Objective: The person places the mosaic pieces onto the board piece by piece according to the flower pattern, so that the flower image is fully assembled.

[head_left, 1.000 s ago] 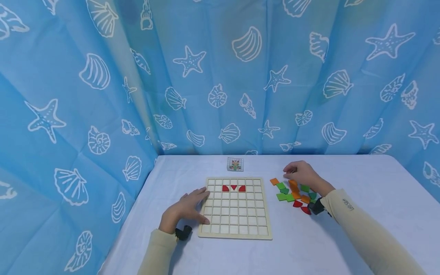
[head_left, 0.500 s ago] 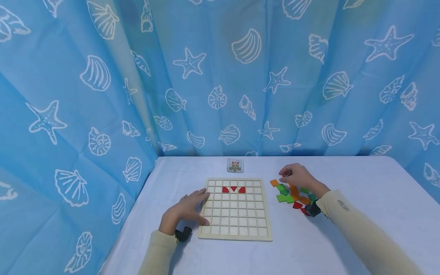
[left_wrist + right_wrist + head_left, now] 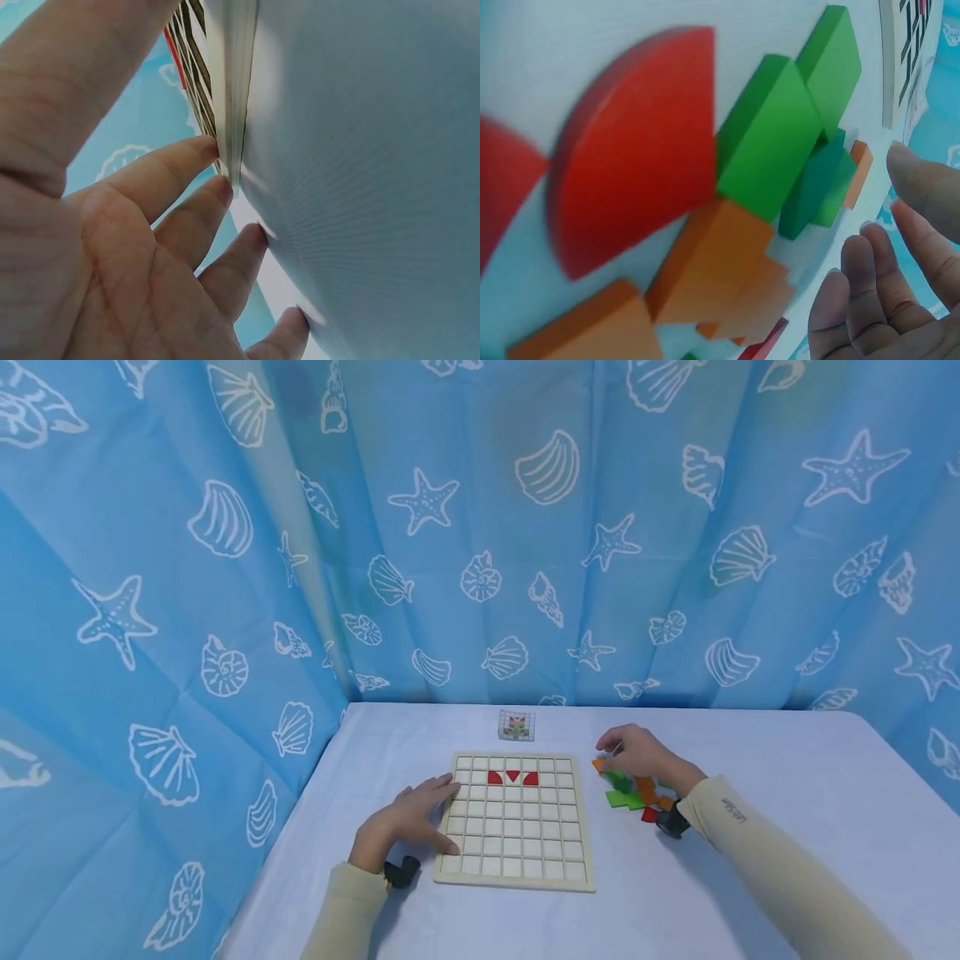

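My left hand [image 3: 408, 822] rests along the left edge of a pale wooden grid board [image 3: 517, 887], its fingertips and thumb on the rim. In the left wrist view its fingers spread against the board's side and the cloth. Near the top of the grid lie a red triangle [image 3: 512, 776] between two red quarter-circles [image 3: 494, 777]. My right hand [image 3: 637, 752] hovers over loose coloured pieces right of the board. In the right wrist view, thumb and fingers stand apart with nothing between them, close to a small orange piece [image 3: 858, 174] and green pieces [image 3: 771, 135].
A small card [image 3: 517, 726] with a printed flower pattern lies behind the board. Large red quarter-circles [image 3: 641, 150] and several orange pieces [image 3: 709, 262] sit in the pile on the white cloth [image 3: 525, 927]. A blue shell-print curtain [image 3: 480, 527] hangs behind the table.
My right hand has moved left over the pile, toward the orange piece nearest the board. My left hand has stayed on the board's edge, and the head view has tilted slightly.
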{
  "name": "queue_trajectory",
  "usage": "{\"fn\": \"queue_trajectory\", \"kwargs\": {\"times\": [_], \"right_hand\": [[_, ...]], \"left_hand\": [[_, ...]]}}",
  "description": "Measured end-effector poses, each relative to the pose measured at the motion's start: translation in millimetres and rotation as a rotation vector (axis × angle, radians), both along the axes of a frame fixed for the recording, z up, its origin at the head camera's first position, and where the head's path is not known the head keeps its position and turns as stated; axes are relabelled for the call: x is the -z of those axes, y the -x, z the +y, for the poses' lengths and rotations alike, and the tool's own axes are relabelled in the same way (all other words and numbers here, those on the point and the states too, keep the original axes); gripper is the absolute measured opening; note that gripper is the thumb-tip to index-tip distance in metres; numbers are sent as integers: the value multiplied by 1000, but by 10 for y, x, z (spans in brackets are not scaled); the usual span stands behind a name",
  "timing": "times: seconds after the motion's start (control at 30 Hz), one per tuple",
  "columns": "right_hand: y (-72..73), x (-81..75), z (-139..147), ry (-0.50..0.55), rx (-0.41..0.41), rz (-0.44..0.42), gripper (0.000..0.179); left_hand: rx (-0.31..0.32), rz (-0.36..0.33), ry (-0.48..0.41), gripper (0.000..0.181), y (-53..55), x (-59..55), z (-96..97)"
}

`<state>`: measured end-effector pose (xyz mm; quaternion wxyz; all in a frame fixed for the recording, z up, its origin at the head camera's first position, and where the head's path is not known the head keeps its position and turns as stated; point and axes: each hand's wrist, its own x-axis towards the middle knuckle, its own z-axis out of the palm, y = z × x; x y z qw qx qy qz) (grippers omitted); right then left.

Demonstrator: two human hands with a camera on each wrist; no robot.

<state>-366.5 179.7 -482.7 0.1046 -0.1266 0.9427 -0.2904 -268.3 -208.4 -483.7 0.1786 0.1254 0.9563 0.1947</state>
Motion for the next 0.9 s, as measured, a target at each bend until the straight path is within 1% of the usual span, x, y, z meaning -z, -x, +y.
{"fn": "queue_trajectory", "kwargs": {"times": [0.23,0.33,0.47,0.63,0.7,0.77,0.9], "right_hand": [[-32,82,-57,-14,26,-83,35],[-43,82,-82,-15,21,-75,33],[-28,82,-116,-14,25,-39,31],[-3,174,-187,-21,66,-15,28],[9,197,-197,-30,75,-13,28],[29,185,-188,-41,73,-13,28],[97,100,-161,-65,72,-16,30]], "left_hand": [[17,2,-3,104,9,6,16],[18,1,-6,104,10,20,20],[13,7,-7,103,-4,28,22],[2,7,-7,102,-57,23,-26],[7,9,-9,102,-64,24,-41],[9,8,-17,102,-54,24,-36],[3,9,-21,102,-19,8,-5]]}}
